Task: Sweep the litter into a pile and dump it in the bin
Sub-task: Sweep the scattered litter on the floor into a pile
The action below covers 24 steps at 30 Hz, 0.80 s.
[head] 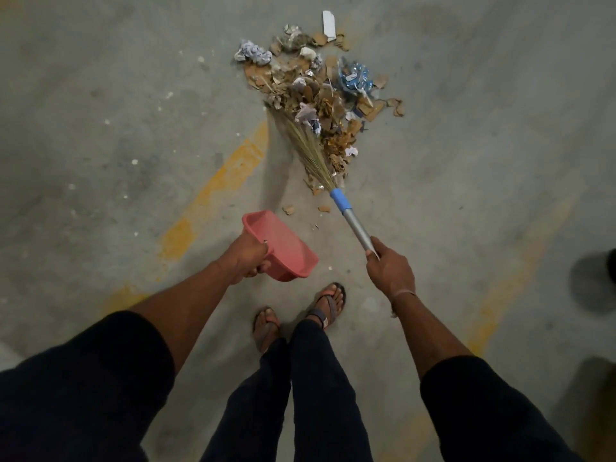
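Observation:
A litter pile (320, 85) of dry leaves, cardboard scraps, crumpled paper and a blue plastic wrapper lies on the concrete floor ahead of me. My right hand (388, 270) grips the metal handle of a grass broom (306, 141), whose bristles lie against the left side of the pile. My left hand (248, 258) holds a pink dustpan (283, 245) above the floor, its mouth turned toward the pile. A few loose scraps (289, 210) lie between dustpan and pile. No bin is visible.
My feet in sandals (330, 303) stand just behind the dustpan. Faded yellow painted lines (213, 191) cross the grey floor at left and right. A white card (329, 25) lies at the pile's far edge. A dark object (611, 265) sits at the right edge.

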### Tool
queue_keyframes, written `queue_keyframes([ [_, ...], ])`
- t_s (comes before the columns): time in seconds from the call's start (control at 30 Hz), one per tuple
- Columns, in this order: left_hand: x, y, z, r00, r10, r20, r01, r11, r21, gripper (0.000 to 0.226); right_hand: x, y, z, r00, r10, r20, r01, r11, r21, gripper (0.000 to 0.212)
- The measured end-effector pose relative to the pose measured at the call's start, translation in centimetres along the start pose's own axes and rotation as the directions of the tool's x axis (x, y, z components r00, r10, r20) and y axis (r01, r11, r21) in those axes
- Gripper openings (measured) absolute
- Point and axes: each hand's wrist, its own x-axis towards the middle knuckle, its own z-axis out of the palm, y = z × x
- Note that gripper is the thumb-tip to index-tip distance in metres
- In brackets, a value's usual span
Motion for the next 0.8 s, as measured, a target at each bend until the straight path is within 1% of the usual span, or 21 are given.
queue_keyframes([
  [0.23,0.9,-1.2,0.6,1.0,0.004,-0.018,-0.005,0.999,-0.034,0.034,-1.7,2.9,0.8,0.998,-0.061,-0.011,0.061,0.998,-0.012,0.045],
  [0.3,1.4,-2.2,1.2,1.0,0.012,-0.02,-0.012,0.999,-0.038,0.032,-2.1,4.0,1.4,0.996,-0.079,-0.028,0.079,0.997,-0.012,0.045],
  [0.43,2.9,-4.4,2.6,0.999,-0.016,-0.039,0.013,0.996,-0.084,0.027,-2.5,5.7,3.1,0.993,-0.105,-0.061,0.105,0.994,-0.005,0.044],
  [0.67,6.1,-8.9,6.3,0.994,-0.041,-0.102,0.021,0.981,-0.195,0.032,-0.6,9.2,6.7,0.979,-0.138,-0.148,0.15,0.986,0.068,0.045],
  [0.8,8.9,-11.0,7.9,0.99,-0.043,-0.133,0.014,0.977,-0.215,0.03,1.3,11.4,8.5,0.971,-0.141,-0.193,0.166,0.979,0.121,0.045],
])
